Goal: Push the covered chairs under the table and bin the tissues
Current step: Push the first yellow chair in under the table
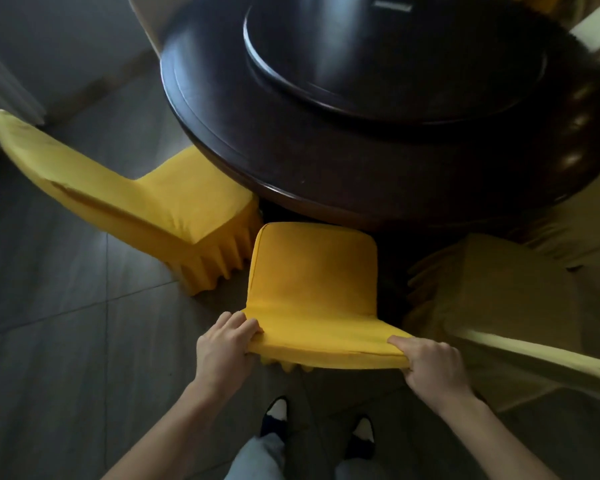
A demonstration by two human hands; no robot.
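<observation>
Chair (312, 289) | left hand (222, 344), right hand (430, 362) grip backrest top corners

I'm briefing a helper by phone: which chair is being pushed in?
At the near edge of the round dark wooden table, three yellow-covered chairs stand. It is the middle chair, its backrest top gripped by both hands.

Left hand (226, 344) and right hand (430, 363) gripping top edge of middle yellow-covered chair (312, 292), its seat at the rim of round dark table (326, 168), second covered chair (146, 199) at left, third chair (492, 292) at right, grey tiled floor (66, 341)
</observation>
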